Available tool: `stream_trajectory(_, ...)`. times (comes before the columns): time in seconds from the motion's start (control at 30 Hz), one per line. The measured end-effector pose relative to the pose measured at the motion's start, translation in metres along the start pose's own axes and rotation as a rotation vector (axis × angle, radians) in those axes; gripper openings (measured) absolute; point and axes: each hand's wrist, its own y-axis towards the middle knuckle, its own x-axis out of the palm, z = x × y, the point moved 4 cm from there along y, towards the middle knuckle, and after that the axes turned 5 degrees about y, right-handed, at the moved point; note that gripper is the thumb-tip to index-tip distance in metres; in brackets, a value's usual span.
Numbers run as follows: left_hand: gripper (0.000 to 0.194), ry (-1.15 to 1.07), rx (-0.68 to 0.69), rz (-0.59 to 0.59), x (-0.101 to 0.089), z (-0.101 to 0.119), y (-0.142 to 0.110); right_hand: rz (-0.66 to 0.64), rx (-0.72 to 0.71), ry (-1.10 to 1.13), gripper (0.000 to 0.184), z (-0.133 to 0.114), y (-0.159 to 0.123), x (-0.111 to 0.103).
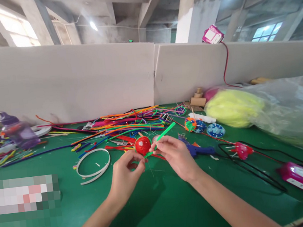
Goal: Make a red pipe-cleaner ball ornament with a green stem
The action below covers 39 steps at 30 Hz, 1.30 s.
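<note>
A bright green pipe cleaner [166, 130] slants up to the right between my hands. My left hand [127, 172] pinches its lower end between thumb and fingertips. My right hand [177, 157] is closed around it further up, and the free end sticks out past the fingers. Just behind my fingertips sits a round red piece [142, 145] with a small pale spot on top; its lower edge is partly hidden by my hands. Whether it touches my fingers I cannot tell. To the right of my right hand lies a blue glue gun [201, 149], partly covered by that hand.
Several coloured pipe cleaners [125, 122] pile along the back. A white strip coil [93, 164] lies left, near a purple bottle [19, 130]. Round decorated pieces [216, 130], a red piece [242, 150], black cable, a magenta power strip [298, 177] and plastic bags [285, 113] occupy the right.
</note>
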Motion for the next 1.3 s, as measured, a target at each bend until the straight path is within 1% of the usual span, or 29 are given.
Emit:
stream_trajectory(0.17,0.005,0.0,-0.011,-0.009,0.0,0.001,-0.002,0.075,-0.053,-0.045,0.021,0.002,0.0,-0.006)
stream_trajectory(0.27,0.003,-0.052,-0.043,-0.019,0.001,0.0,-0.002,0.097,-0.074,-0.103,0.018,0.001,0.001,-0.007)
stream_trajectory(0.4,0.005,-0.083,-0.074,-0.035,0.002,0.0,-0.001,0.092,-0.084,-0.141,0.014,0.0,0.001,-0.006)
stream_trajectory(0.57,0.005,-0.089,-0.086,-0.053,0.005,0.002,-0.002,0.071,-0.144,-0.191,0.008,-0.002,0.0,-0.006)
stream_trajectory(0.67,0.003,-0.103,-0.101,-0.05,0.005,0.001,-0.003,0.056,-0.176,-0.153,0.012,-0.003,0.0,-0.007)
stream_trajectory(0.8,0.004,-0.156,-0.121,-0.042,0.006,-0.002,-0.003,0.032,-0.166,-0.152,0.014,-0.004,-0.001,-0.007)
stream_trajectory(1.0,0.01,-0.26,-0.112,-0.024,0.008,-0.004,-0.001,0.006,-0.144,-0.314,0.01,-0.009,-0.007,0.0)
stream_trajectory(1.13,0.01,-0.263,-0.101,-0.031,0.009,-0.004,-0.001,0.021,-0.139,-0.378,0.005,-0.011,-0.008,0.001)
stream_trajectory(1.3,0.009,-0.266,-0.085,-0.062,0.01,-0.004,-0.002,0.031,-0.136,-0.388,0.004,-0.012,-0.007,0.001)
